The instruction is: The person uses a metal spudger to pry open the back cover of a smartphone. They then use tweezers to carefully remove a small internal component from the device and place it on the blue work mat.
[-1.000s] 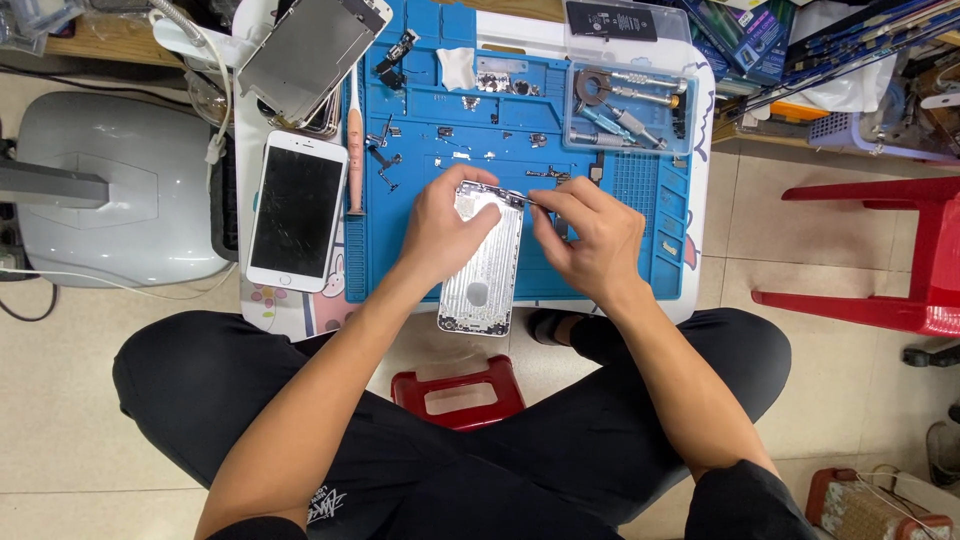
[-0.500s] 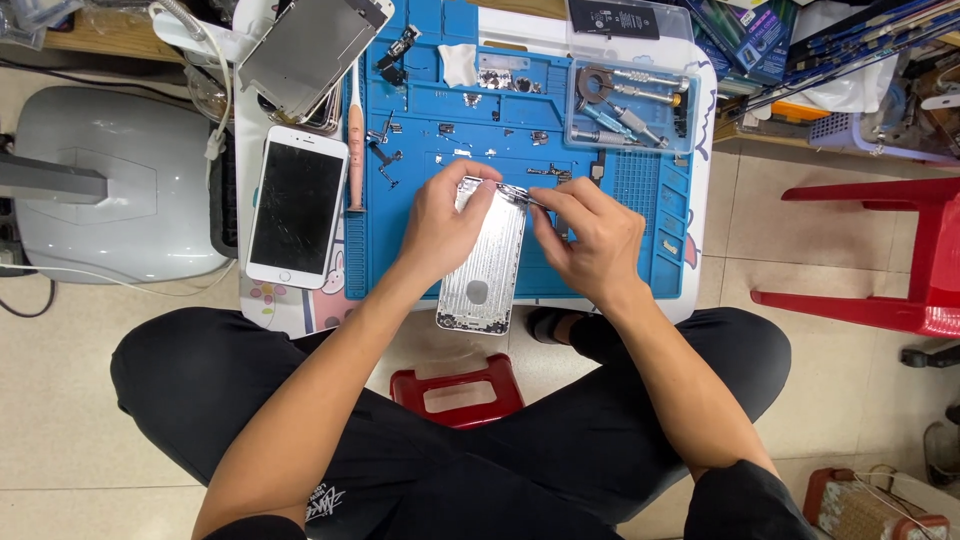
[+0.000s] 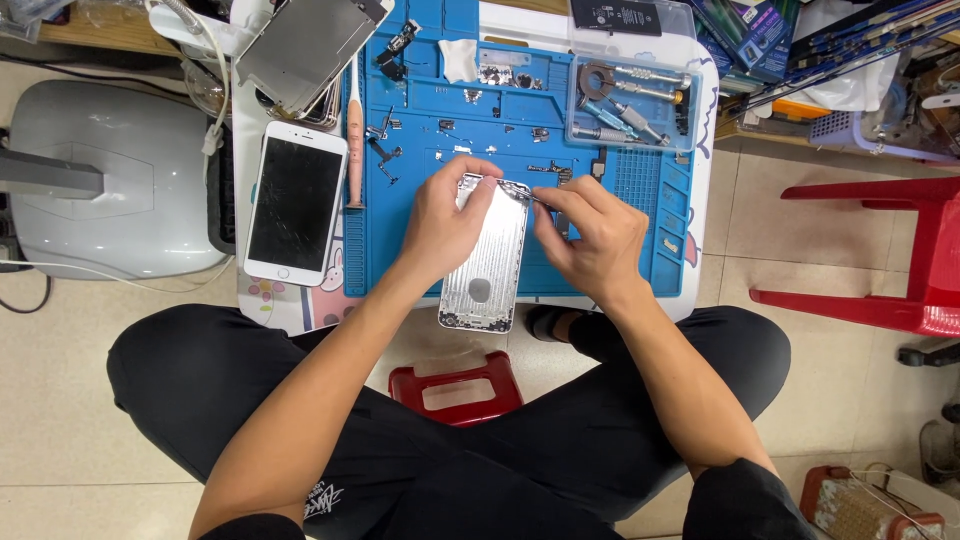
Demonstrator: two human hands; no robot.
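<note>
**Hands hold steady on the bare phone shell**

Little has shifted over the last second: the silver phone housing (image 3: 487, 258) lies on the blue work mat (image 3: 640, 265) as before, its lower end hanging over the mat's near edge. The left hand (image 3: 445, 215) still grips the housing's upper left corner, fingers closed around the rim. The right hand (image 3: 590, 240) stays pinched on a thin metal tool (image 3: 520, 193) whose tip meets the housing's top right corner. This looks like fine work in one spot. Left of the housing lies a white phone (image 3: 293, 203) with a cracked screen; beyond it, a clear tray of tools (image 3: 632, 103) rests on the mat's far right part.
</note>
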